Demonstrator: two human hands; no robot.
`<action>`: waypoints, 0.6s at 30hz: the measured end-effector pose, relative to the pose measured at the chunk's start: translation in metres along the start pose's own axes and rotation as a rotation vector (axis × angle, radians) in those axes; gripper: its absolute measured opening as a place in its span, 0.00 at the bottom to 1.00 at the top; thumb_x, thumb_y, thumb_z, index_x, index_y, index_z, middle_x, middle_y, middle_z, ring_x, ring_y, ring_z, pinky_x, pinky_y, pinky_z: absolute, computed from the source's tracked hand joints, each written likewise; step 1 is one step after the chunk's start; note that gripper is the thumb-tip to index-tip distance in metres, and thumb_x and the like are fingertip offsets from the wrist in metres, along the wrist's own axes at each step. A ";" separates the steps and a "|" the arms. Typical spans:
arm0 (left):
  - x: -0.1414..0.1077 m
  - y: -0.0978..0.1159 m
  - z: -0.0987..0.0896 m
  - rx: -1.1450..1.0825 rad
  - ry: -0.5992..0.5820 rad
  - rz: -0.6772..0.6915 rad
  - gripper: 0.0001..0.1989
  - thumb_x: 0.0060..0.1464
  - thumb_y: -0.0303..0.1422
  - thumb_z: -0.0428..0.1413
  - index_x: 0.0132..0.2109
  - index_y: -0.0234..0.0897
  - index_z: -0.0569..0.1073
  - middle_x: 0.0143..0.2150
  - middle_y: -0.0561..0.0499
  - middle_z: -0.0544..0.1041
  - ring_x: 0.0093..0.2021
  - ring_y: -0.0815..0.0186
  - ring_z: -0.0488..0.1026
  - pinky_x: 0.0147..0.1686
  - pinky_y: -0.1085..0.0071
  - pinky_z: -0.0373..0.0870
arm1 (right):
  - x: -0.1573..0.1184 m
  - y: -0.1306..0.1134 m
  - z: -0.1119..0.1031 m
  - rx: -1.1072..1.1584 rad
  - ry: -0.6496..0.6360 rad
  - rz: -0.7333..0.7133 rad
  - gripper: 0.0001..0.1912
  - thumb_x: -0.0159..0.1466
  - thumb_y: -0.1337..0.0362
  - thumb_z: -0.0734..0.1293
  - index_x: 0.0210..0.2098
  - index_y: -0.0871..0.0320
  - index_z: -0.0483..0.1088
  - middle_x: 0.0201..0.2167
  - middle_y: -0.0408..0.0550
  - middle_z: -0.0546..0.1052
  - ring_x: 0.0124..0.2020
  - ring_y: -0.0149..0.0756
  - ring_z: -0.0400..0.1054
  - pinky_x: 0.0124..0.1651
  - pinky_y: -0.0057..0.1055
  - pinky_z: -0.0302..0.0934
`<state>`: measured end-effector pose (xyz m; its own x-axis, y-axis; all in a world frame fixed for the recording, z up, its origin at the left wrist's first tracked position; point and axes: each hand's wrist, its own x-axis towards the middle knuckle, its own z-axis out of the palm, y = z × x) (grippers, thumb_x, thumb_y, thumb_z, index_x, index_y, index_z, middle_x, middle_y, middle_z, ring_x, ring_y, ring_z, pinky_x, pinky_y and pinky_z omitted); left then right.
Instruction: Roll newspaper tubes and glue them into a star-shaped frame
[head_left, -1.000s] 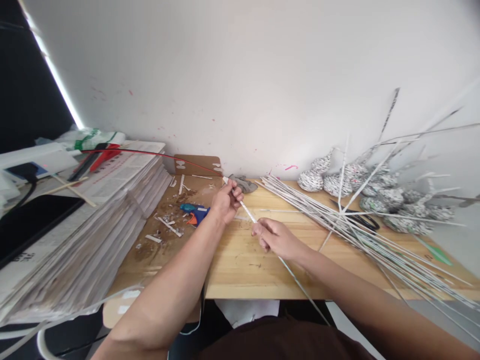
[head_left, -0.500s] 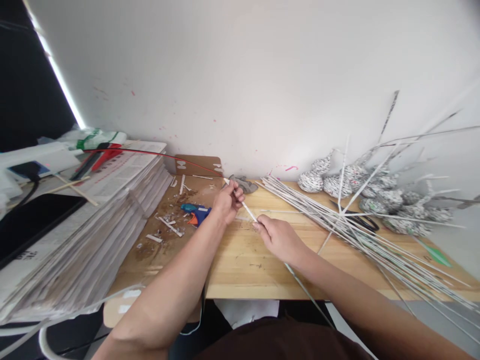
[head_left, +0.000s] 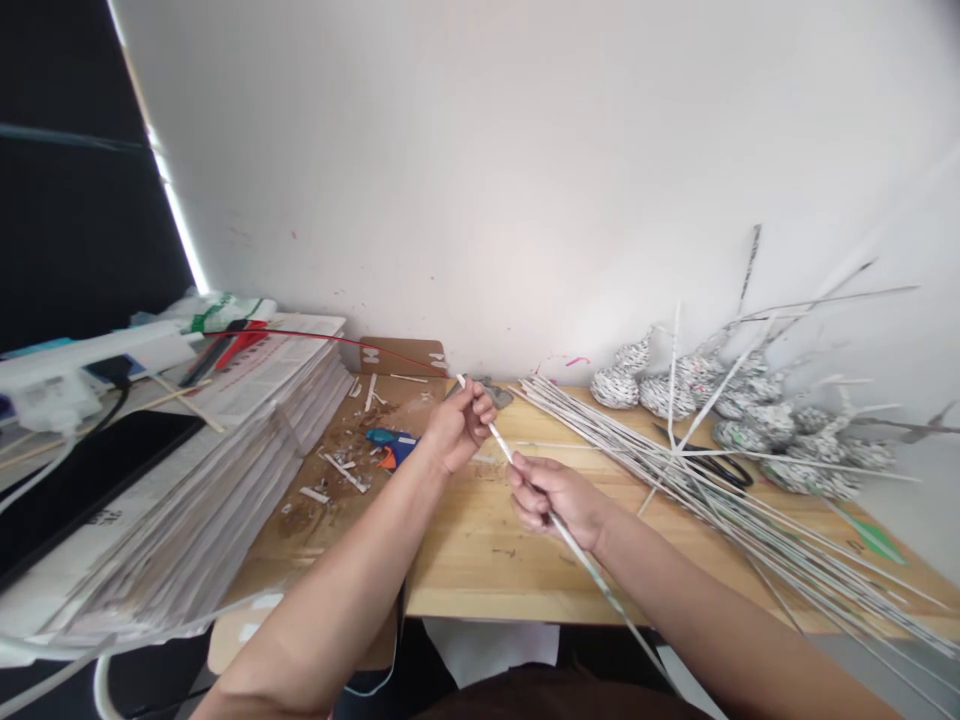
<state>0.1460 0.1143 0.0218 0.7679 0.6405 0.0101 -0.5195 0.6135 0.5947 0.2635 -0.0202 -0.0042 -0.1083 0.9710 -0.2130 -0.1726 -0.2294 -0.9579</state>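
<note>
Between my hands runs a long, thin rolled-paper stick (head_left: pixel 501 441), mostly white with faint print. My left hand (head_left: pixel 463 425) pinches it close to its far end, and a short tip pokes out above the fingers. Lower along the same stick, my right hand (head_left: pixel 559 497) is closed round it with curled fingers. From there the stick slants down past my right forearm to the bottom edge of the view. Just left of my left hand, a blue glue gun (head_left: pixel 397 446) with an orange trigger lies on brown cardboard (head_left: pixel 289 540).
A bundle of paper sticks (head_left: pixel 600 418) lies to the right, with a star of joined sticks (head_left: pixel 677 450) and black-handled scissors (head_left: pixel 724 470). Woven paper gourd shapes (head_left: pixel 615 388) stand by the wall. At left, a tall newspaper stack (head_left: pixel 225 510) bears a phone (head_left: pixel 105 475) and power strip (head_left: pixel 105 360).
My right hand has turned, its fingers now curled under the stick and showing. The stick's lower length has swung into fuller view. The camera has tilted slightly up and left.
</note>
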 end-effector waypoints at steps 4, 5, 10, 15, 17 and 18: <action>-0.014 -0.002 0.019 0.032 -0.048 0.000 0.10 0.58 0.35 0.55 0.32 0.37 0.63 0.22 0.57 0.58 0.21 0.73 0.61 0.16 0.81 0.54 | -0.016 -0.006 -0.001 0.038 -0.080 -0.004 0.20 0.64 0.45 0.60 0.29 0.56 0.62 0.11 0.34 0.56 0.14 0.28 0.53 0.20 0.26 0.48; -0.018 -0.004 0.022 0.050 -0.030 0.002 0.10 0.58 0.36 0.55 0.32 0.36 0.64 0.22 0.57 0.59 0.21 0.73 0.62 0.17 0.81 0.55 | -0.020 -0.006 0.000 -0.063 -0.005 -0.044 0.21 0.64 0.45 0.60 0.30 0.57 0.64 0.13 0.36 0.59 0.15 0.28 0.55 0.20 0.26 0.48; -0.044 -0.017 0.022 0.067 0.052 -0.002 0.12 0.57 0.40 0.55 0.34 0.35 0.66 0.25 0.54 0.64 0.25 0.71 0.67 0.20 0.80 0.59 | -0.035 -0.002 0.005 -0.132 0.030 -0.060 0.22 0.65 0.46 0.58 0.26 0.57 0.61 0.12 0.35 0.55 0.15 0.26 0.52 0.21 0.26 0.49; -0.074 -0.030 0.017 0.050 0.108 0.035 0.12 0.60 0.39 0.53 0.34 0.35 0.65 0.26 0.53 0.66 0.27 0.70 0.69 0.23 0.79 0.63 | -0.042 0.006 0.009 -0.184 -0.119 0.023 0.21 0.65 0.44 0.57 0.29 0.56 0.60 0.12 0.34 0.55 0.15 0.29 0.54 0.22 0.28 0.50; -0.084 -0.035 0.014 0.078 0.167 0.084 0.12 0.60 0.39 0.52 0.33 0.35 0.65 0.26 0.52 0.67 0.28 0.70 0.69 0.25 0.78 0.64 | -0.045 0.010 0.014 -0.451 0.068 -0.120 0.20 0.64 0.46 0.60 0.30 0.57 0.62 0.18 0.38 0.62 0.20 0.29 0.56 0.26 0.28 0.51; -0.088 -0.037 0.012 0.084 0.186 0.102 0.12 0.60 0.39 0.51 0.33 0.35 0.65 0.26 0.52 0.67 0.28 0.69 0.70 0.26 0.78 0.65 | -0.046 0.011 0.017 -0.534 0.122 -0.169 0.19 0.64 0.47 0.62 0.29 0.57 0.63 0.20 0.40 0.63 0.22 0.29 0.57 0.27 0.28 0.51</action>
<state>0.1021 0.0293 0.0083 0.6266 0.7761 -0.0707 -0.5514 0.5057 0.6635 0.2499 -0.0691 -0.0020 -0.0028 0.9993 -0.0384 0.3442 -0.0351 -0.9382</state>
